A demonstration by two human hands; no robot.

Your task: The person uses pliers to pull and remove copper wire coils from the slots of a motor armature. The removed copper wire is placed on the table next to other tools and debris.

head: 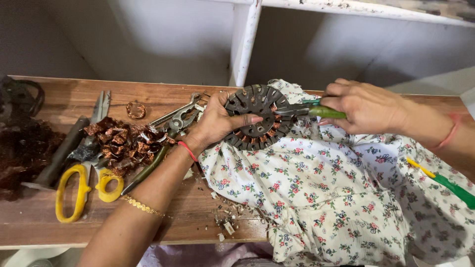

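My left hand (213, 120) grips a round dark metal stator core (257, 116) with copper winding inside, holding it tilted over a floral cloth (316, 193). My right hand (365, 105) holds green-handled pliers (316, 110) whose jaws reach into the core's right side. A red thread is around my left wrist, and a gold chain sits further up the forearm.
On the wooden bench (54, 222) lie yellow-handled scissors (79, 190), a heap of copper scraps (123, 143), a dark chisel (57, 158), metal pliers (175, 118), a small copper coil (135, 110) and a tangle of dark wire (22, 148). A green-and-yellow screwdriver (448, 183) rests on the cloth at right.
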